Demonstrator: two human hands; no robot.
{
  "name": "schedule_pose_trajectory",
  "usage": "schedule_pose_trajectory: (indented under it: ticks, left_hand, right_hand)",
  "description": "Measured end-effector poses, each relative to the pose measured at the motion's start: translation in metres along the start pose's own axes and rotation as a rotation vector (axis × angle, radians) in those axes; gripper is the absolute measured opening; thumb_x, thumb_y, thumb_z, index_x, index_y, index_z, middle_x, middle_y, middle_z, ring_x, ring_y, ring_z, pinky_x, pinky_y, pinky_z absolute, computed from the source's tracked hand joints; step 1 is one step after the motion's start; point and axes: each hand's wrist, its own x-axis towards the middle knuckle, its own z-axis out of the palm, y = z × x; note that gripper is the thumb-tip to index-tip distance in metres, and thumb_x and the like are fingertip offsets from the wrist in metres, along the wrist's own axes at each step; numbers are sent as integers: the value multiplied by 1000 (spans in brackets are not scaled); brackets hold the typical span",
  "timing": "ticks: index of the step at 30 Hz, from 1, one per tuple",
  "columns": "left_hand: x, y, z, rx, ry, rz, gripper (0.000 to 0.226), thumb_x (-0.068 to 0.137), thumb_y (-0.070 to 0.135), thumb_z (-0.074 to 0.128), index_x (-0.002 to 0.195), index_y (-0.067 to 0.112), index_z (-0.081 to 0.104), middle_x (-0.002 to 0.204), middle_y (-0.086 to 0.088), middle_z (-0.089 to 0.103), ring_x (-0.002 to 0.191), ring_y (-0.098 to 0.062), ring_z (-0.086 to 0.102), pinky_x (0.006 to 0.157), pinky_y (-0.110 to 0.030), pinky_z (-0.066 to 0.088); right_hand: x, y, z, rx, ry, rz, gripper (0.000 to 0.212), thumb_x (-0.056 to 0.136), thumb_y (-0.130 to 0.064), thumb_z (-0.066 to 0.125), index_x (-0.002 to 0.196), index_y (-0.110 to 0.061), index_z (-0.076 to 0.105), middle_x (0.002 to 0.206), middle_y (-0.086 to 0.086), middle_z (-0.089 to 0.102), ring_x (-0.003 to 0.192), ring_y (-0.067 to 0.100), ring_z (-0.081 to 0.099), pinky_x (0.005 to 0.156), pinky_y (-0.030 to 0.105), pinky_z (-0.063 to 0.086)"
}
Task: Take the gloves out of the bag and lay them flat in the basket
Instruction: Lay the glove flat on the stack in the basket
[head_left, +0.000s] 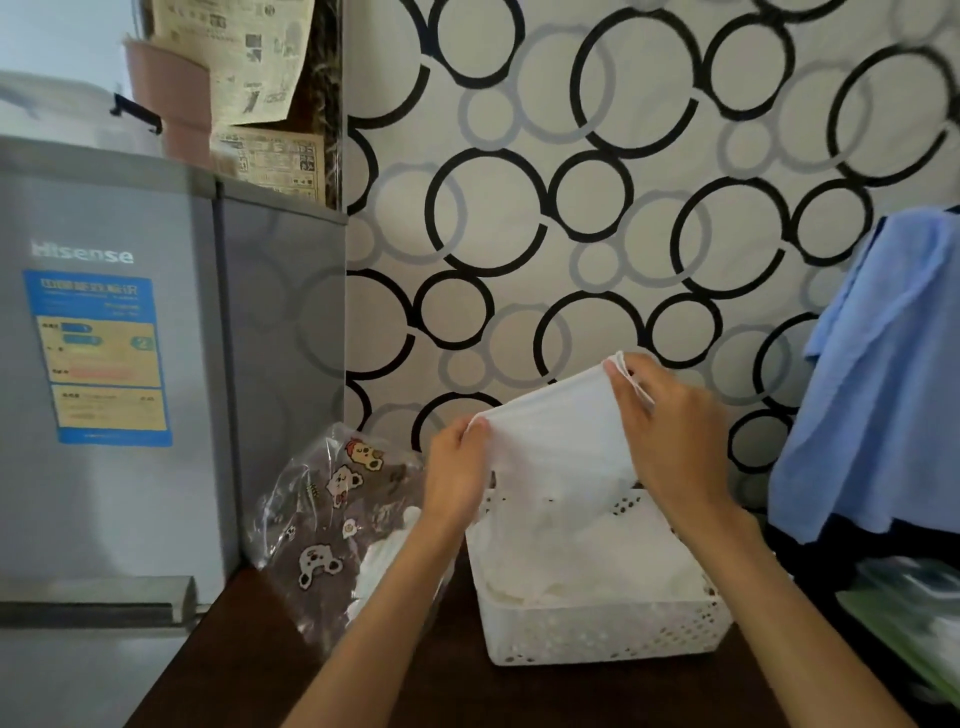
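A thin white glove hangs stretched above the white perforated basket. My left hand pinches its lower left edge and my right hand pinches its upper right corner. Its lower end dips into the basket, where more white gloves lie in a heap. Left of the basket stands a clear plastic bag printed with cartoon bears on brown, with white gloves showing at its mouth behind my left forearm.
The basket and bag stand on a dark wooden table. A grey fridge stands at the left, a circle-patterned wall behind. A blue cloth hangs at the right, with green-and-white things below it.
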Motion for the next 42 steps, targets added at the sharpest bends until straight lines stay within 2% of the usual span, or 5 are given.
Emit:
schedule_pose_trajectory:
  ticks: [9,14,33,37,42]
  left_hand:
    - [-1,-13,-12,477,353,424,36,97,49,38,100,24,63,77,2,67,71,-19,62,65,-38,51]
    - [27,-38,-8,856,-49,347,28,92,47,53,82,25,68,72,6,66,70,-17,63,62,-31,48]
    - [46,-56,42,1164,-174,513,32,96,46,47,117,26,59,117,10,62,105,-14,56,80,-30,47]
    - [21,-45,34,1202,-631,343,66,91,67,29,145,31,34,150,9,37,136,-14,36,109,-37,30]
    - [16,-70,41,1511,-952,60,89,85,78,20,149,29,-17,159,4,-19,147,-18,-13,120,-43,-4]
  right_hand:
    - [-9,-1,13,464,-33,414,35,96,-27,51,71,-4,57,55,1,46,50,8,37,47,16,29]
    - [-44,58,37,414,-294,747,38,96,-24,49,61,-8,47,54,2,41,51,13,36,52,25,28]
    - [-62,127,45,-240,-512,517,33,93,-40,54,119,-20,59,104,6,67,98,25,61,76,32,46]
    - [-61,122,34,-94,-446,390,36,89,-30,62,124,-24,54,111,1,56,105,19,53,77,28,42]
    - [-69,106,43,-189,-1342,313,80,82,-70,45,148,-39,12,149,2,16,141,28,12,113,47,21]
